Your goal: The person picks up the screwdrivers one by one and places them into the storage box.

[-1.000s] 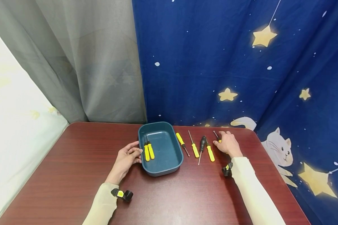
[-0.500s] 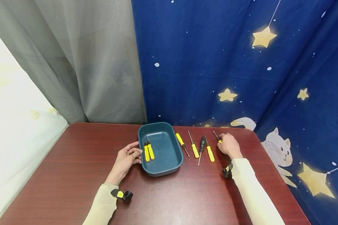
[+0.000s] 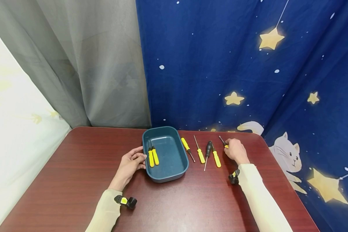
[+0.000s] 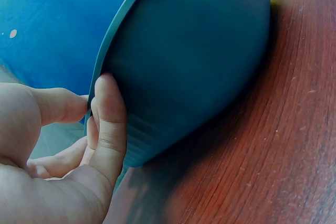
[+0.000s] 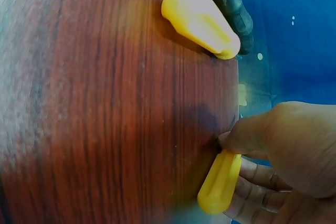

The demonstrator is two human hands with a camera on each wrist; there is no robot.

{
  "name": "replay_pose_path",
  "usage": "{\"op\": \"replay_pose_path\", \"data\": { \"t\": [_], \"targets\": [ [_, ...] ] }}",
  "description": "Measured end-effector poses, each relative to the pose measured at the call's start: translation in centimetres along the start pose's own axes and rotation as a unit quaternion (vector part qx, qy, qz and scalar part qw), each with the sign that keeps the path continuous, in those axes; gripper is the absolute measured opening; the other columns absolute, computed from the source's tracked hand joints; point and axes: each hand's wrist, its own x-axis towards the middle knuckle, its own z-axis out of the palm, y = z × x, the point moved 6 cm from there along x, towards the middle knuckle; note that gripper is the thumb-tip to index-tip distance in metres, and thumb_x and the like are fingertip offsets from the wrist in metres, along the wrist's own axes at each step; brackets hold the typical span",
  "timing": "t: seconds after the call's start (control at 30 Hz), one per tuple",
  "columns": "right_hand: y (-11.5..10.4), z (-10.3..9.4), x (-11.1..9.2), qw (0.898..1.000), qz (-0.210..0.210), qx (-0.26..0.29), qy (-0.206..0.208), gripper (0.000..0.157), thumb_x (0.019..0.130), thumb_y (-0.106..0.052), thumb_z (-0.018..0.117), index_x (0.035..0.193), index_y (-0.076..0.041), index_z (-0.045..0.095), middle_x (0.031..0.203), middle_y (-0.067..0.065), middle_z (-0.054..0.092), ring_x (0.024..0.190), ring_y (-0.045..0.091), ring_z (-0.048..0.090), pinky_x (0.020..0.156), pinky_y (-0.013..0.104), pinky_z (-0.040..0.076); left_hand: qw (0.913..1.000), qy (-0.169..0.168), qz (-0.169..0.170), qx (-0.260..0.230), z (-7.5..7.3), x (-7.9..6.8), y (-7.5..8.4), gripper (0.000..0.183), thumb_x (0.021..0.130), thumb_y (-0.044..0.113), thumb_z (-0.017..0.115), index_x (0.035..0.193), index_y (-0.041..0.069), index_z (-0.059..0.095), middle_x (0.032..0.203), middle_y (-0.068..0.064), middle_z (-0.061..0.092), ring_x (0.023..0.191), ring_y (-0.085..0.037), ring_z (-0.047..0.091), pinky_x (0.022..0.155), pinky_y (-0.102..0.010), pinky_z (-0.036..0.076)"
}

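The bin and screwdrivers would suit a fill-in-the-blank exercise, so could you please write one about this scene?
The hand holding the side of the bin is the person's ____ hand.
Inside the bin lie ____ screwdrivers.
The right hand pinches a screwdriver with a ____ handle.
On the table, just one loose screwdriver has a ____ handle.

Missing words: left; two; yellow; black.
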Motion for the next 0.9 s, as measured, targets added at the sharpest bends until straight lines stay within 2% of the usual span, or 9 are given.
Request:
{"op": "replay_pose_path", "data": {
  "t": [0.33,0.47,0.9],
  "targets": [
    [0.2,0.18,0.02,1.0,0.003,0.003,0.002,0.036,0.091,-0.01,0.068,0.126,0.002,0.067,0.12,0.025,0.068,0.099,0.037,0.064,0.094,0.058,0.055,1.0,0.001,-0.002,-0.002,0.0,0.04,-0.11,0.054,0.098,0.003,0.065,0.149,0.006,0.049,0.092,-0.002,0.064,0.071,-0.011,0.063,0.064,-0.024,0.061],
    [0.2,0.17,-0.03,1.0,0.005,0.013,0.003,0.036,0.091,-0.011,0.068,0.125,0.002,0.067,0.116,0.024,0.07,0.096,0.036,0.065,0.092,0.057,0.055,1.0,0.002,-0.003,-0.008,-0.03,0.03,-0.07,0.053,0.098,0.003,0.065,0.149,0.006,0.049,0.092,-0.003,0.064,0.071,-0.011,0.063,0.063,-0.024,0.061],
    [-0.07,0.23,0.04,0.997,0.002,0.076,-0.003,0.033,0.094,-0.011,0.068,0.125,0.002,0.067,0.11,0.021,0.073,0.093,0.029,0.066,0.085,0.046,0.056,1.0,0.0,-0.002,-0.002,-0.07,0.07,-0.1,0.054,0.098,0.003,0.065,0.149,0.006,0.048,0.095,-0.005,0.064,0.071,-0.012,0.063,0.064,-0.024,0.061]
  ]
}}
